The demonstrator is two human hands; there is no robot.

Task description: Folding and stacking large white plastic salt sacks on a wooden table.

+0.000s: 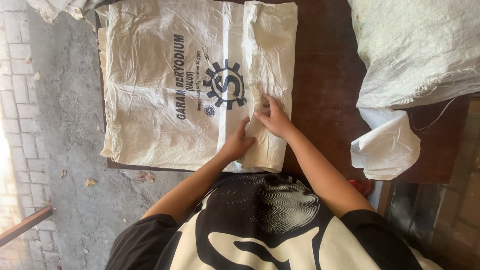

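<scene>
Hands [255,131] on folded sack [190,85]; woven sacks [410,50] stacked right

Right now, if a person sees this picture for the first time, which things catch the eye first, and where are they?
The large cream sack with dark print fills the middle, flat on a dark brown table. Both hands press its folded right strip: left hand, right hand. More white sacks are piled at the upper right.

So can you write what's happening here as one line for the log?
left hand: pressing printed cream sack | right hand: flat on folded edge | sack: on dark brown table | beside: white woven sacks
</scene>
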